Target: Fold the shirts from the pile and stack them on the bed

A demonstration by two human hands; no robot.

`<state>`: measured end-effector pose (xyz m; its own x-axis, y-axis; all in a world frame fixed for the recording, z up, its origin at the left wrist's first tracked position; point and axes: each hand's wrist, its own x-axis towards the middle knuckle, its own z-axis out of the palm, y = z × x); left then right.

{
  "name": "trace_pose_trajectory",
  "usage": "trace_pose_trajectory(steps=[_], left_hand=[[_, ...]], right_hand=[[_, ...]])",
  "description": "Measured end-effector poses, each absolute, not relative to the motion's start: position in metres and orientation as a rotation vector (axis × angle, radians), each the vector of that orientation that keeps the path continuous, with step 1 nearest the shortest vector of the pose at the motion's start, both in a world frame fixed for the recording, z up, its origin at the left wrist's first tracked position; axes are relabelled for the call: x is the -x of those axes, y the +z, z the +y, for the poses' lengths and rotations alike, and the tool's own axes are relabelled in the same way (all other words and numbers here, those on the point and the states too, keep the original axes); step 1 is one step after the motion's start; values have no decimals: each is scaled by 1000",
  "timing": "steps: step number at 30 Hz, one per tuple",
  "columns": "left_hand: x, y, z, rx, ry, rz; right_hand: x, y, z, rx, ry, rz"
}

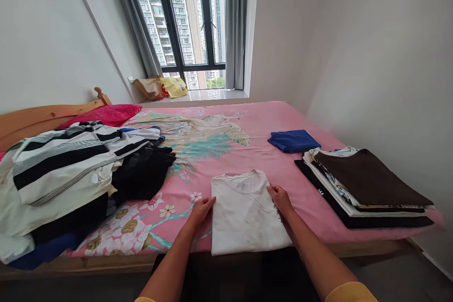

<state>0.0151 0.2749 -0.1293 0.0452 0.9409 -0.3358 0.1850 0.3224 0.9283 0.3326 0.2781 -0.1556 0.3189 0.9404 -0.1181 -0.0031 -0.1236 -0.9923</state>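
Observation:
A white T-shirt (pixel 244 217), folded into a neat rectangle with its neckline toward the window, lies at the near edge of the bed. My left hand (pixel 202 210) pinches its left side edge. On the opposite side, my right hand (pixel 281 199) grips the edge near the shoulder, with fingertips closed on the cloth. Some dark print shows along the shirt's right side, partly covered by my right hand and forearm. The shirt's lower edge reaches the bed's front rim.
A loose heap of clothes (pixel 71 165) covers the bed's left side. At right stands a stack of folded clothes (pixel 371 184), topped by a brown garment, with a folded blue garment (pixel 293 140) behind it. Paper bags (pixel 150 88) sit on the window sill. A red pillow (pixel 106 114) lies by the headboard.

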Motion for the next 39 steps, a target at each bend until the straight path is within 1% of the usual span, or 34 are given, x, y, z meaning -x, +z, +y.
trace_pose_trajectory(steps=[7, 16, 21, 29, 36, 39], left_hand=[[-6, -119, 283, -1065, 732, 1344], [-3, -122, 301, -987, 630, 1232], [-5, -122, 305, -964, 607, 1247], [-15, -126, 308, -921, 731, 1367], [-26, -133, 301, -898, 984, 1474], [-23, -132, 301, -894, 977, 1453]], right_hand=[[-333, -152, 274, 1395, 1075, -927], [-336, -159, 278, 1368, 1130, -904], [-338, -163, 281, 1355, 1160, -898], [-335, -166, 284, 1363, 1169, -866], [-334, -168, 283, 1401, 1030, -815], [-335, -166, 286, 1387, 1051, -848]])
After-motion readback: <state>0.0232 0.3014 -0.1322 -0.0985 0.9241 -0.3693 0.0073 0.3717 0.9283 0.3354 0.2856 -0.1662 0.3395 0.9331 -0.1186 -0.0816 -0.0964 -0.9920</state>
